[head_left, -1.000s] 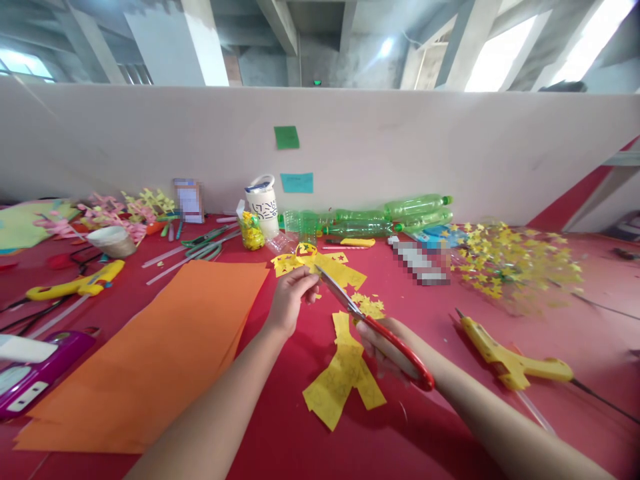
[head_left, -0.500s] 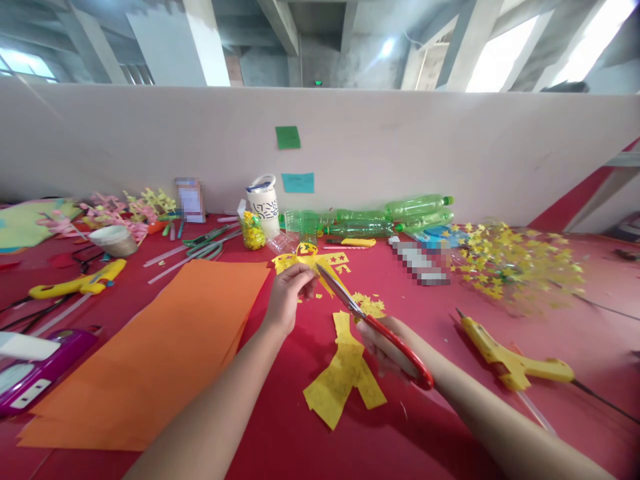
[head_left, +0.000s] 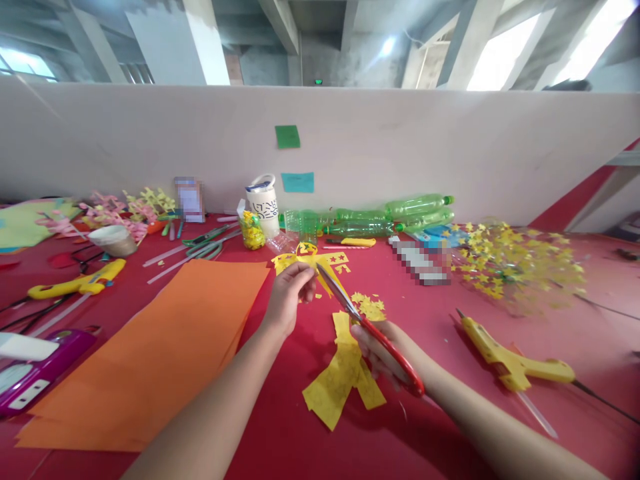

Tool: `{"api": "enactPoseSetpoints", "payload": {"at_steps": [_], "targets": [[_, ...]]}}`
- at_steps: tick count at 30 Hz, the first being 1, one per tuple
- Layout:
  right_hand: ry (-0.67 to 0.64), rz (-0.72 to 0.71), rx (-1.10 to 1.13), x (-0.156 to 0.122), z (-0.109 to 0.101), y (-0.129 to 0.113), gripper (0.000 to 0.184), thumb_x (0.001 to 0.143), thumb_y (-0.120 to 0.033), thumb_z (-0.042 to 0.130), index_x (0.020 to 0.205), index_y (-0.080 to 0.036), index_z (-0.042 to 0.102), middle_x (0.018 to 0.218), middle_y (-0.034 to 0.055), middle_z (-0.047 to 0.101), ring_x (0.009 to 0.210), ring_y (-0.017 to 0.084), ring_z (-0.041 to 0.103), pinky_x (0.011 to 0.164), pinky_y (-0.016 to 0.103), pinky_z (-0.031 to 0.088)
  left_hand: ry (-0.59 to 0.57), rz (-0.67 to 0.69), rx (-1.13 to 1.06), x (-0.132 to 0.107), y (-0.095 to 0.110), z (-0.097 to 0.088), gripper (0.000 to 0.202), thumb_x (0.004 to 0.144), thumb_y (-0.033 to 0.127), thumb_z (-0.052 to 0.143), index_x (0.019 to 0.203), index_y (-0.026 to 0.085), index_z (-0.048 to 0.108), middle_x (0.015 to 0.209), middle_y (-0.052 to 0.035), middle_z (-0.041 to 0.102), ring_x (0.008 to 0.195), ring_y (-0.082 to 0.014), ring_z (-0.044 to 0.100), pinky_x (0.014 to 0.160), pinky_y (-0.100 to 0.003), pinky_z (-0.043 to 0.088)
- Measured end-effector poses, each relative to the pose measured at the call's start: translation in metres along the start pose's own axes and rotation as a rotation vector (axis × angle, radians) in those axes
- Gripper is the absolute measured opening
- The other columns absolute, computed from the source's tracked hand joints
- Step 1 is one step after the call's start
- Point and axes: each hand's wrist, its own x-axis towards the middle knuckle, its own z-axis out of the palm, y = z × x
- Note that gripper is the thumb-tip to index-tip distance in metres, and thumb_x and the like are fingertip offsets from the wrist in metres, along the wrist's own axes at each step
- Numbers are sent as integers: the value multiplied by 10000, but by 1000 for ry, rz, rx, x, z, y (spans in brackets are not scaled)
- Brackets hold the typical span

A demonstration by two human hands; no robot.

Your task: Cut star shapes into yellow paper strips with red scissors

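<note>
Red-handled scissors (head_left: 346,303) are in my right hand (head_left: 383,350), fingers wrapped round the handles and blades pointing up and left. Their tips meet the fingertips of my left hand (head_left: 289,293), which is closed in a pinch on a small piece of yellow paper, mostly hidden by the fingers. Below the blades lie yellow paper pieces (head_left: 333,387) with faint drawn lines. Beside the scissors is a heap of small yellow paper stars (head_left: 369,306). Yellow scraps with star-shaped holes (head_left: 337,259) lie just beyond my hands.
Orange paper sheets (head_left: 150,353) lie on the left. Yellow glue guns rest at the left (head_left: 80,283) and right (head_left: 515,363). Green plastic bottles (head_left: 363,227), a white cup (head_left: 263,203) and a jar of yellow stars (head_left: 253,230) stand behind. A yellow star bouquet (head_left: 510,263) is at right.
My right hand and the scissor handles have shifted slightly left and down, and the handles look closer together. My left hand has barely moved.
</note>
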Motion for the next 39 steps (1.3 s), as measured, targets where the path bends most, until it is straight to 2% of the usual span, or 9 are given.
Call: {"api": "enactPoseSetpoints", "payload": {"at_steps": [5,9,14,22,34,39], "targets": [[-101,-41,30,-1,-6,5,508,795,-674,528,670,-183,483,371,-94,370,305,58,377,403,203,398,48,15,17,2,0,-2,126,736,280,643,711,172,583,567,45,548,453,-55,456,432,-177,318],[-175,-60,23,-3,-12,3,543,819,-706,450,683,-183,498,366,-93,378,293,57,370,457,225,435,94,58,107,6,2,-7,142,746,308,629,706,185,571,534,60,500,420,-56,410,411,-188,281],[-195,-56,-41,-3,-16,0,514,834,-668,467,685,-178,515,354,-89,391,299,60,377,486,230,467,4,150,309,7,7,-15,177,758,283,595,626,186,527,506,58,428,441,-70,371,424,-201,273],[-205,-115,-87,-1,-18,5,490,865,-627,455,692,-173,524,330,-96,385,309,69,401,542,261,511,-100,90,275,11,9,-22,164,743,263,566,607,184,521,504,50,419,457,-78,343,433,-204,238],[-156,-84,-119,1,-17,6,499,861,-631,465,660,-176,501,331,-92,384,291,63,410,434,198,446,-124,36,236,10,7,-23,123,689,267,590,604,181,570,487,43,411,458,-82,333,442,-208,233],[-140,-23,-136,1,-18,3,525,827,-659,488,638,-170,496,383,-66,427,320,80,468,323,161,295,-123,26,234,11,5,-23,112,681,268,595,611,182,583,488,43,421,457,-82,338,437,-207,231]]}}
